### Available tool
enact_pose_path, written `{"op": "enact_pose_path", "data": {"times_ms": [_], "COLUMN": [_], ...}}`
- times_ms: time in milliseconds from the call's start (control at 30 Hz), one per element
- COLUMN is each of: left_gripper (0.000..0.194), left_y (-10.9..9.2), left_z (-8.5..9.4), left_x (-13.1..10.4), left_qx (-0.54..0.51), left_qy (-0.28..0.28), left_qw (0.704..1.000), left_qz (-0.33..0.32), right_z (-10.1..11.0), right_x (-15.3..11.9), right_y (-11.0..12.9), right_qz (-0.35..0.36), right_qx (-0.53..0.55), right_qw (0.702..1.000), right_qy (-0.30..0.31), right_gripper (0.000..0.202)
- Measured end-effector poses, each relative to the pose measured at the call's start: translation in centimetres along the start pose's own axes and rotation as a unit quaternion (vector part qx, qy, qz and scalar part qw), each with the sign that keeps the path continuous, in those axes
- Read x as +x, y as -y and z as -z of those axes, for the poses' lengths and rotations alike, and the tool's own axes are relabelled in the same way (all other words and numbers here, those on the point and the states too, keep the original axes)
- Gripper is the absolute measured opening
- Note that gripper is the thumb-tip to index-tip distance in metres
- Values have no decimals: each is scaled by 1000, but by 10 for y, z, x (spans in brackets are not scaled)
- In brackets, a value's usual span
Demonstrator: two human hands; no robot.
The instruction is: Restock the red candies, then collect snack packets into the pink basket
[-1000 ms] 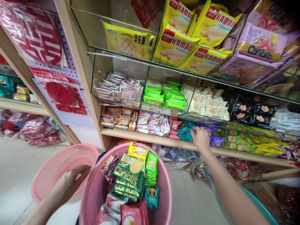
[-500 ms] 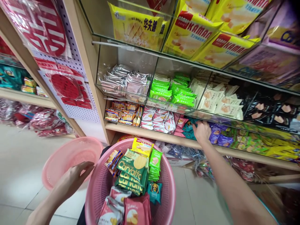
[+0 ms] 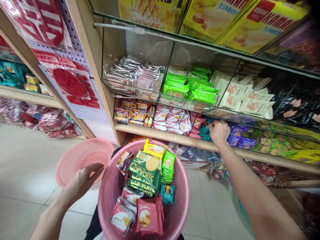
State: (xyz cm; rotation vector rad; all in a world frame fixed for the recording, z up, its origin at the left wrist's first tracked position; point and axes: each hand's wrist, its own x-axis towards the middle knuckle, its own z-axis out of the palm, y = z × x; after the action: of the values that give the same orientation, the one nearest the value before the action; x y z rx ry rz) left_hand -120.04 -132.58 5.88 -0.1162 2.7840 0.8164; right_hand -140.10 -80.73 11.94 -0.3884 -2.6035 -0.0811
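My right hand [image 3: 220, 131] reaches into the lowest shelf row, its curled fingers down among teal snack packets [image 3: 205, 128]. The fingertips are partly hidden, so what they hold does not show. My left hand [image 3: 83, 180] hovers beside the rim of a pink basket [image 3: 185, 200], holding nothing, with fingers stretched and thumb apart. Inside the basket are green Carvalfo packets [image 3: 145, 176], a yellow Kaman packet [image 3: 155, 148], bright green packets [image 3: 169, 165], a teal packet [image 3: 167, 194], orange-and-blue packets [image 3: 124, 161], pink packets [image 3: 150, 215] and white-and-pink packets [image 3: 122, 216].
A second pink basket [image 3: 65, 166] stands on the tiled floor at left. Glass-fronted shelf compartments hold silver packets [image 3: 150, 78], purple packets [image 3: 241, 136] and cream packets [image 3: 257, 100]. Bagged goods [image 3: 192, 151] lie under the bottom shelf board [image 3: 150, 132].
The view has shifted a little closer to the shelves. My right hand stays among the teal packets, and my left hand remains beside the basket rim.
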Motion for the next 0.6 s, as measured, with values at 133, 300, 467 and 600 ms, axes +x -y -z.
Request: {"op": "enact_pose_path", "data": {"times_ms": [133, 300, 467, 600], "left_gripper": [55, 52, 49, 46], "left_y": [-2, -3, -2, 1], "left_z": [1, 0, -1, -2], "left_x": [1, 3, 5, 10], "left_qx": [6, 9, 1, -10], "left_qy": [-5, -1, -2, -24], "left_qw": [1000, 1000, 1000, 999], "left_qz": [-7, -19, -25, -41], "right_z": [2, 10, 31, 49], "right_x": [-4, -21, -57, -97], "right_y": [-2, -5, -10, -16], "right_qz": [-26, -47, -55, -89], "right_qx": [41, 104, 167, 295], "right_qw": [998, 990, 977, 944], "right_qy": [-35, -80, -120, -117], "right_gripper": [26, 24, 24, 24]}}
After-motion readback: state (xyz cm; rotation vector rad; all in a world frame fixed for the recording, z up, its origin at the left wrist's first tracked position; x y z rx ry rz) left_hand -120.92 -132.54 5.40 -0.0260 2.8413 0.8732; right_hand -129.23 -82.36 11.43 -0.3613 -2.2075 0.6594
